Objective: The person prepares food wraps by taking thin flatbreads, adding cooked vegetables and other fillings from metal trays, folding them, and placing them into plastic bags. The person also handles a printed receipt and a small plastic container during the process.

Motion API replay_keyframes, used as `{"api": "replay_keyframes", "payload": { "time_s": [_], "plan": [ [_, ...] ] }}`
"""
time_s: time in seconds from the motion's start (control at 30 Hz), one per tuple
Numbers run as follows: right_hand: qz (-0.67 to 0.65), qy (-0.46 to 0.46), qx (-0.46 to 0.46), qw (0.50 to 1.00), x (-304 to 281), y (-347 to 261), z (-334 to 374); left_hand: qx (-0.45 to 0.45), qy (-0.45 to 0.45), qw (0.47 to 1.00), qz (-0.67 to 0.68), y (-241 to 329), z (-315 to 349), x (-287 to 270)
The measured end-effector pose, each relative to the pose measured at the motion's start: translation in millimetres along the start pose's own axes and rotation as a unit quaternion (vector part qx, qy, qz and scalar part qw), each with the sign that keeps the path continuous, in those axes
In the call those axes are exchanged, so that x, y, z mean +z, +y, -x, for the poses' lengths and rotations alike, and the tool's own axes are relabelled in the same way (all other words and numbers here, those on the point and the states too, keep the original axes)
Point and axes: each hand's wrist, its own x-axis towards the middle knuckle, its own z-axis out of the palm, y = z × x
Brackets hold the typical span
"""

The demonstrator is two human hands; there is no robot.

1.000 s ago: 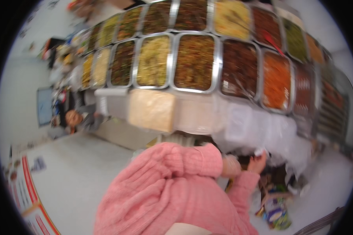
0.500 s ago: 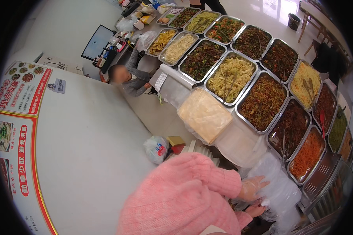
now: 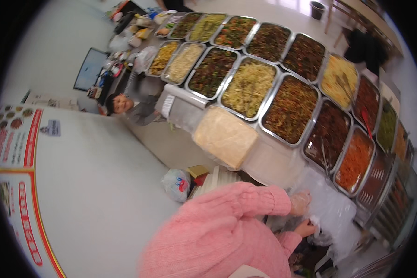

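Both of my arms wear pink knit sleeves. My left hand point(image 3: 300, 203), in a thin clear glove, is at the near side of a heap of clear plastic bags point(image 3: 331, 206); its fingers are blurred. Closer to me, my right hand point(image 3: 305, 228) is closed, pinching a crumpled whitish edge of plastic bag point(image 3: 315, 223). Beyond my left hand a stack of thin pale flatbread sheets point(image 3: 225, 137) lies under clear film on the counter. A translucent sheet point(image 3: 273, 160) lies between that stack and the bags.
Steel trays of cooked dishes, such as shredded carrot point(image 3: 355, 160) and pale shredded vegetable point(image 3: 248, 87), fill the counter, some with tongs. A person point(image 3: 141, 111) stands at the far left near a monitor point(image 3: 91, 69). A tied white bag point(image 3: 176, 184) and a white wall panel point(image 3: 97, 185) are left.
The view has shifted, so the trays sit farther left. My left hand's spread fingers have drawn in. My right hand has moved up beside the bags, gripping crumpled plastic.
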Motion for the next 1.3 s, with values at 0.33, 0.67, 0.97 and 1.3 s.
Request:
{"api": "replay_keyframes", "payload": {
  "time_s": [0.33,0.67,0.97,1.3],
  "plan": [
    [-0.520,0.035,0.274,0.808,0.8,-28.5,8.1,0.249,0.074,0.960,-0.099,62.5,36.4,-15.3],
    [-0.104,0.069,0.199,0.972,-7.6,-60.0,17.5,0.078,-0.038,0.996,-0.011,62.1,-24.7,0.1],
    [-0.146,0.097,0.131,0.976,0.9,-58.4,21.2,0.354,0.017,0.927,-0.123,41.0,-16.2,8.3],
    [-0.391,0.149,0.280,0.864,10.5,-50.5,22.6,0.191,0.019,0.914,-0.358,55.1,-24.1,35.7]
  ]
}}
